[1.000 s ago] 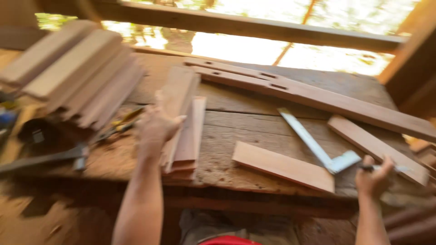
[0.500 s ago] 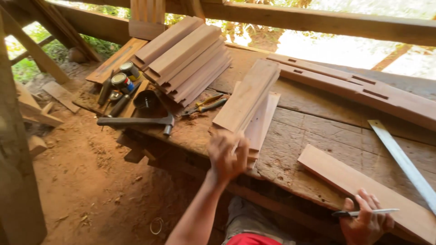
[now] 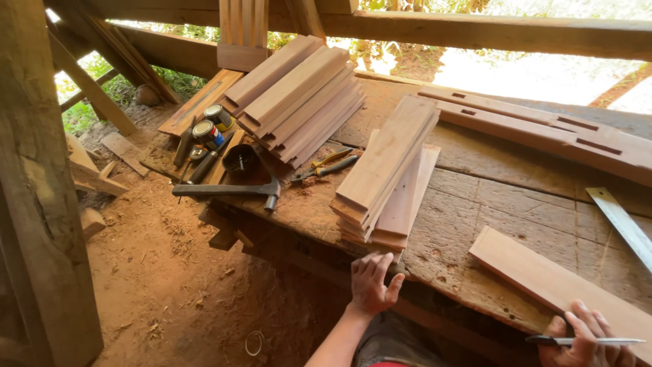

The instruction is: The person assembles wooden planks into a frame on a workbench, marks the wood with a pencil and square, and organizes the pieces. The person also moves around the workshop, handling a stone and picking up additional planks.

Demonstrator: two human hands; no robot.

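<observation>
The left hand (image 3: 372, 282) hangs at the near edge of the workbench (image 3: 475, 204), fingers stretched out flat and close together, gripping nothing – its fingertips come just short of the near end of the stack of boards (image 3: 387, 173). That stack lies straight ahead of the hand and a little up the bench, its long axis running away from the person and leaning slightly to the right, so the hand faces the end grain rather than a long side. The left hand is by far the nearer of the two to this stack.

The right hand (image 3: 584, 336) sits low at the right corner of the view, curled around a pen (image 3: 587, 340) held crosswise, and rests on the near end of a single board (image 3: 557, 282) that lies flat – its long axis slanting up and leftward across the bench, well apart from the stack.

Further off, to the left of the stack, lie a hammer (image 3: 227, 190) and pliers (image 3: 329, 163), with some tins (image 3: 210, 126) beside them and a second, larger pile of boards (image 3: 299, 98) fanned out beyond. A metal ruler (image 3: 621, 221) lies at the right edge
</observation>
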